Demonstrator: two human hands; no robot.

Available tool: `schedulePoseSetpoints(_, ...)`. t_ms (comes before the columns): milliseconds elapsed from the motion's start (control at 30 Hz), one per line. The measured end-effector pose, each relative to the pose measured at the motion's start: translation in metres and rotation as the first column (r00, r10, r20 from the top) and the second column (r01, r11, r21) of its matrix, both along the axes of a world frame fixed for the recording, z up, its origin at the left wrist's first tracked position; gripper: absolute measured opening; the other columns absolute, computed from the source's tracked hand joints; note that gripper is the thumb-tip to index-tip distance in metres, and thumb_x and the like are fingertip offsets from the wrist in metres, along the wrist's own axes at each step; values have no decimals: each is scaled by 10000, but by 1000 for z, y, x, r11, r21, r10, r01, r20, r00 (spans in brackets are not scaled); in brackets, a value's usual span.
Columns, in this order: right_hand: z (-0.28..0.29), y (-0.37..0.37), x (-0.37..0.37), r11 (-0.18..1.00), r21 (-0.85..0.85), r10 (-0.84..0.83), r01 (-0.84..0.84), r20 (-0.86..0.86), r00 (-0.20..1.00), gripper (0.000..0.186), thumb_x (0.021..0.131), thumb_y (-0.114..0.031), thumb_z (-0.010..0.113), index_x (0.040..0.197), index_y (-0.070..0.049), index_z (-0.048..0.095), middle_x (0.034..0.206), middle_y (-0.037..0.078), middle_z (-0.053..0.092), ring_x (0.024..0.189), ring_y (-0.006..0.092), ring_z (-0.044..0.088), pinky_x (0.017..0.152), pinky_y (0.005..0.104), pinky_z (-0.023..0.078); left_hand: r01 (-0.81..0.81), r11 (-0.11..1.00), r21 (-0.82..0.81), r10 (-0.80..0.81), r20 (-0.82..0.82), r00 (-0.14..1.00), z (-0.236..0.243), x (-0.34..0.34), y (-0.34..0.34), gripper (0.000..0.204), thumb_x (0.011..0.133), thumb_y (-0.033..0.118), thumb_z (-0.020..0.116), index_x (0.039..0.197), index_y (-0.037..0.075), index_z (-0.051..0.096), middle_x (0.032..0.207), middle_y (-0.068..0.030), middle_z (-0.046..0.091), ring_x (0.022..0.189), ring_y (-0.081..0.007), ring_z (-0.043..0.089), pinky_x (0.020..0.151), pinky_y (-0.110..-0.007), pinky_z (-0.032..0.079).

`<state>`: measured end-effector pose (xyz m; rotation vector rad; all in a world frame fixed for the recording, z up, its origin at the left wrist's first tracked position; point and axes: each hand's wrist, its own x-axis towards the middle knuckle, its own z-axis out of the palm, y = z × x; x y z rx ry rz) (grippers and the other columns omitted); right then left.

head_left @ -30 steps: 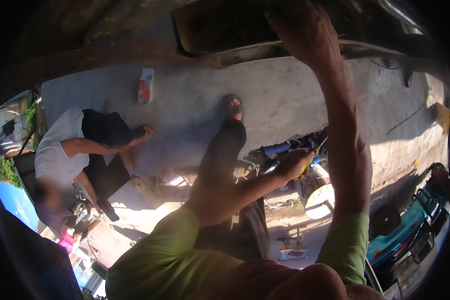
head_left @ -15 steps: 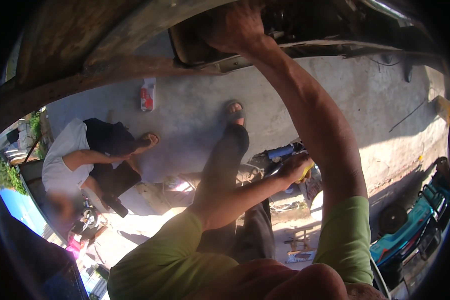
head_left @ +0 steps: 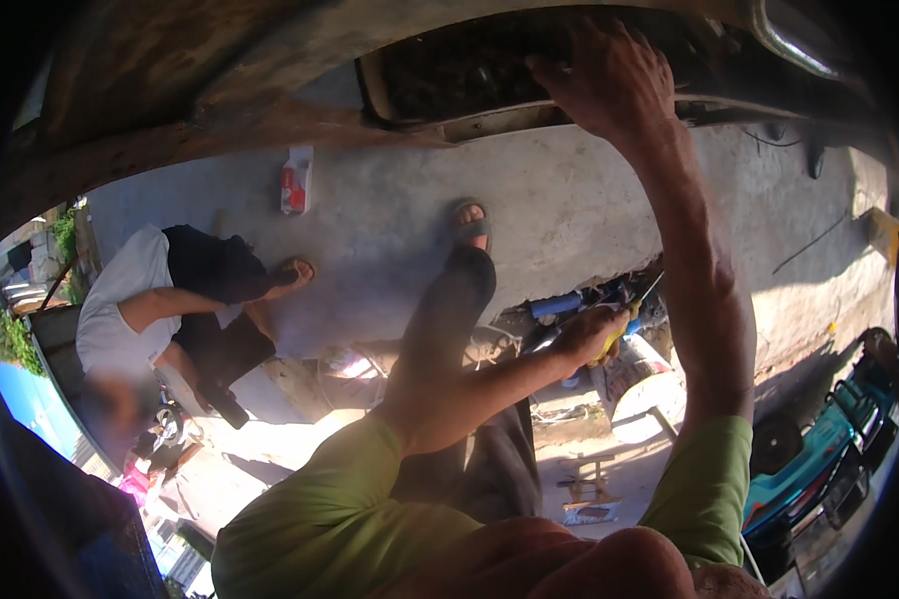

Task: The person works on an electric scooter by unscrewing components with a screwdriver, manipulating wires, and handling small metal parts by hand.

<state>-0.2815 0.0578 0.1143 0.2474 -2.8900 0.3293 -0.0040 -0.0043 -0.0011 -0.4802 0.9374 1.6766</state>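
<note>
My left hand (head_left: 597,334) is closed round the yellow handle of a screwdriver (head_left: 611,347), held out in front of my body. Its thin metal shaft points up toward my right forearm. Overhead, my right hand (head_left: 624,85) reaches into a dark opening (head_left: 459,70) in the underside of a rusty metal body (head_left: 260,130). Its fingers are apart, the thumb stretched to the left, and I see nothing held. Whether the fingertips touch the dark surface, I cannot tell.
At the left a person in a white shirt (head_left: 120,299) crouches, holding a dark phone-like object (head_left: 228,407). A red and white box (head_left: 296,182) lies on the concrete floor (head_left: 370,200). Tools and a blue cylinder (head_left: 557,304) lie beyond my left hand. A teal vehicle (head_left: 809,464) stands right.
My right hand has moved right and partly out of the dark opening, its fingers now visible and spread. The screwdriver's shaft now shows. My left hand stays nearly in place.
</note>
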Motion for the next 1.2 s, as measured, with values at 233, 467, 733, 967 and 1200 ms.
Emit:
schedulePoseSetpoints(233,-18,-21,5,976,-155,-138,152,98,986,839,893,-658,629,1542,-155,456,1474,230,505,1300,436,509,1017,525,504,46,999,16,-46,20,999,0,3,11,273,1037,326,562,1013,60,615,732,-65,607,574,-143,548,527,-297,429)
schedulePoseSetpoints(467,-24,-104,-16,891,-400,290,-213,143,946,696,991,-628,421,1286,-49,670,1261,280,644,1216,462,560,1036,549,444,-4,987,-160,-18,-135,991,-16,20,11,283,1020,366,607,1027,83,617,757,-23,616,594,-109,538,489,-289,380)
schedulePoseSetpoints(733,-24,-133,14,700,-698,389,-153,192,901,595,972,-491,552,1349,-34,603,1378,255,550,1202,422,595,1029,498,497,46,982,-184,-51,-23,998,-6,14,8,219,986,135,680,1165,14,649,1123,-81,667,1020,-181,603,796,-361,521)
schedulePoseSetpoints(967,-8,-74,27,866,-453,248,-212,20,968,459,949,-412,616,1300,-119,657,1251,179,662,1151,362,658,945,478,559,68,997,-35,-69,-10,998,-1,-3,10,306,1052,349,572,1029,45,595,812,-46,623,671,-132,569,580,-295,448)
schedulePoseSetpoints(1200,-26,49,-33,967,-232,136,-106,121,983,370,972,-313,629,1290,-128,661,1206,121,689,1070,315,677,854,460,561,38,999,-12,-39,-16,999,4,-5,7,381,1073,401,508,985,38,582,679,-52,577,534,-116,514,506,-276,393)
